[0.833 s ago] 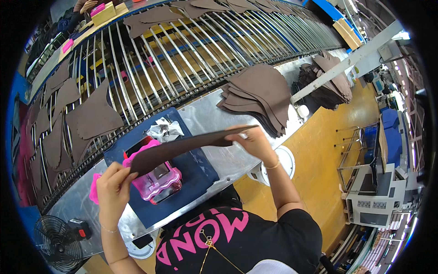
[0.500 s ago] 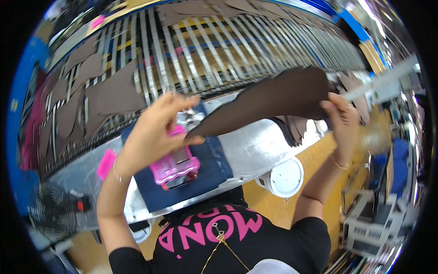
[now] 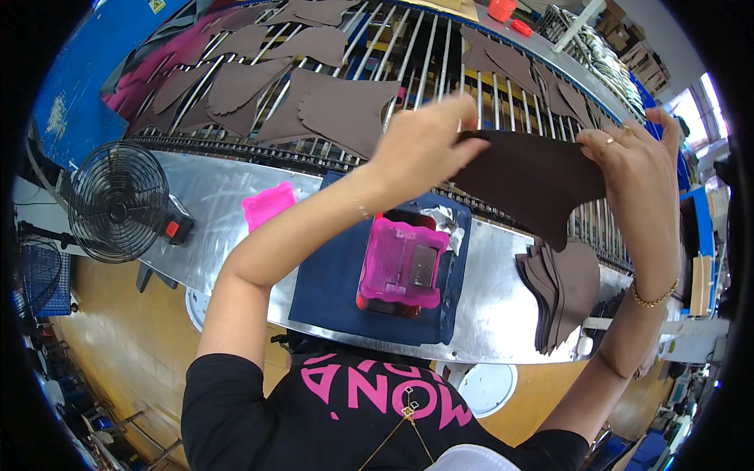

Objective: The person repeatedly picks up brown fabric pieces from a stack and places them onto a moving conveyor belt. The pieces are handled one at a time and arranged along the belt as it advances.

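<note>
A dark brown, leather-like cut piece (image 3: 526, 180) hangs between my two hands, over the near edge of a rack of metal bars (image 3: 426, 63). My left hand (image 3: 428, 145) pinches its left corner between thumb and fingers. At the opposite upper corner, my right hand (image 3: 632, 169) grips it with bent fingers, and its little-finger side points up. The piece's lower edge curves inward on the right and ends in a hanging tip. Below my right hand, a fanned stack of similar brown pieces (image 3: 561, 290) lies on the metal table (image 3: 491, 275).
On a dark blue mat (image 3: 330, 275) sits a pink translucent tray (image 3: 404, 263) over a red-edged object, beside crumpled foil (image 3: 448, 224). A bright pink piece (image 3: 269, 206) and a black fan (image 3: 118, 204) are further left. Several brown pieces (image 3: 338, 106) lie across the bars.
Both hands have carried the brown piece farther away, from above the metal table to over the rack's edge. It now hangs down more broadly. The head view has also shifted and turned.
</note>
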{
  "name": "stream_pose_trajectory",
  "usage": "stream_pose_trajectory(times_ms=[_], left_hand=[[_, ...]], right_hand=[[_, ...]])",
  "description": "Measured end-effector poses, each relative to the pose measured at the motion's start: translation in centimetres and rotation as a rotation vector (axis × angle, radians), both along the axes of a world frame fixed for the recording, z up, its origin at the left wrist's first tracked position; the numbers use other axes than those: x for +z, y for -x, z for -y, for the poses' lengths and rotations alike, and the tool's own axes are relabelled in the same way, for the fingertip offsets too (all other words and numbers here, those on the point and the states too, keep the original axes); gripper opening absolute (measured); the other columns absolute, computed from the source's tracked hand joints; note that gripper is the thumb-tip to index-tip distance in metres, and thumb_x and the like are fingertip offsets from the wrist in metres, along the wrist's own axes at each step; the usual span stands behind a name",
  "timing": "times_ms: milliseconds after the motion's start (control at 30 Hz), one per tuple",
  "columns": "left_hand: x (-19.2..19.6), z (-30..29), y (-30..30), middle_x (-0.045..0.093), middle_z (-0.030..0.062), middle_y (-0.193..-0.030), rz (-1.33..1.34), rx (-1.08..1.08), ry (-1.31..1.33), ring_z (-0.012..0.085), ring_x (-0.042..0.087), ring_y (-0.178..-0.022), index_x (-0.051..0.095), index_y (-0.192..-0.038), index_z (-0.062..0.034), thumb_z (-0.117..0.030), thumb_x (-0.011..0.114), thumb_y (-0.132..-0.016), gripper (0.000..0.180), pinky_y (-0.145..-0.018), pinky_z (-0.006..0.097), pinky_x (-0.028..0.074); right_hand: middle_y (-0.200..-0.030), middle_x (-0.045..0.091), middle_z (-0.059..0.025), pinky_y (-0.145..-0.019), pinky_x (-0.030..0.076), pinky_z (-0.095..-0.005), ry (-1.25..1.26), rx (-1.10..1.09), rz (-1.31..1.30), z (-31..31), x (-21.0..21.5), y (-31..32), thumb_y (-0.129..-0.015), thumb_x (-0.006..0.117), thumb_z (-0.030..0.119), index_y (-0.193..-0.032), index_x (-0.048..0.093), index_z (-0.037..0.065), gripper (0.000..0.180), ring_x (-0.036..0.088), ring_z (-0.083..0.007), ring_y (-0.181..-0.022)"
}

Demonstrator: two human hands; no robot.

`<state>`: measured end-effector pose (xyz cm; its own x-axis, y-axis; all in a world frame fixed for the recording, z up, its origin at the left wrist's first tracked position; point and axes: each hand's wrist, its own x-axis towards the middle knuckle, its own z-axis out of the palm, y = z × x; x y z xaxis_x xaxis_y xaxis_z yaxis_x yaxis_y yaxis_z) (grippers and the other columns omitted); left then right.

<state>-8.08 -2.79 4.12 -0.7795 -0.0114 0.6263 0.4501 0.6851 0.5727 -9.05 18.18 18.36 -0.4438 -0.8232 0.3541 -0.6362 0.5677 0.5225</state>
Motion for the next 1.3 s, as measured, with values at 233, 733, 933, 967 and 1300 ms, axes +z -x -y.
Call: stream_pose_trajectory(times_ms=[233, 733, 933, 967, 1300], left_hand=[[-3.4, 7.3, 0.9, 0.054, 0.0061, -0.064, 0.053, -0.102, 0.068, 0.0129, 0.052, -0.054, 0.060, -0.103, -0.0044, -0.019, 0.066, -0.085, 0.024, -0.054, 0.028, 0.043], [-20.4, 23.5, 6.7, 0.042, -0.0020, -0.062, 0.512, 0.217, -1.204, 0.0072, 0.044, -0.042, 0.046, -0.078, -0.0086, -0.011, 0.057, -0.092, 0.018, -0.034, 0.020, 0.030], [-22.8, 26.9, 9.1, 0.045, 0.0019, -0.067, 0.587, 0.290, -1.253, 0.0100, 0.044, -0.044, 0.048, -0.078, -0.0057, -0.008, 0.057, -0.091, 0.016, -0.035, 0.022, 0.029], [-22.9, 27.1, 9.4, 0.045, 0.0022, -0.068, 0.610, 0.304, -1.248, 0.0103, 0.045, -0.045, 0.048, -0.078, -0.0054, -0.008, 0.057, -0.091, 0.016, -0.035, 0.022, 0.029], [-24.8, 30.6, 9.3, 0.057, 0.0076, -0.057, 0.752, 0.434, -0.907, 0.0128, 0.051, -0.040, 0.057, -0.077, 0.0003, -0.021, 0.073, -0.080, 0.026, -0.032, 0.025, 0.038]], right_hand=[[-0.086, 0.066, -0.0041, -0.099, 0.032, -0.0411, -0.025, 0.181, -0.103, 5.0, -0.3, 3.5, -0.079, 0.065, 0.012, -0.092, 0.067, 0.011, 0.014, 0.058, -0.0181, -0.094], [-0.119, 0.059, 0.0003, -0.106, 0.019, -0.0447, 0.259, -0.373, 0.077, -6.1, -7.2, 0.0, -0.084, 0.064, 0.025, -0.109, 0.065, 0.018, 0.026, 0.050, -0.0199, -0.117], [-0.118, 0.059, -0.0011, -0.107, 0.017, -0.0454, 0.319, -0.581, 0.250, -10.0, -10.2, -2.4, -0.083, 0.065, 0.022, -0.107, 0.064, 0.013, 0.025, 0.048, -0.0218, -0.119], [-0.118, 0.059, -0.0014, -0.107, 0.017, -0.0453, 0.331, -0.611, 0.265, -10.6, -10.4, -2.9, -0.083, 0.065, 0.021, -0.106, 0.064, 0.013, 0.025, 0.048, -0.0220, -0.119], [-0.112, 0.062, -0.0112, -0.095, 0.038, -0.0384, 0.603, -0.804, 0.499, -18.4, -15.7, -5.2, -0.085, 0.062, 0.021, -0.106, 0.063, 0.005, 0.026, 0.055, -0.0285, -0.108]])
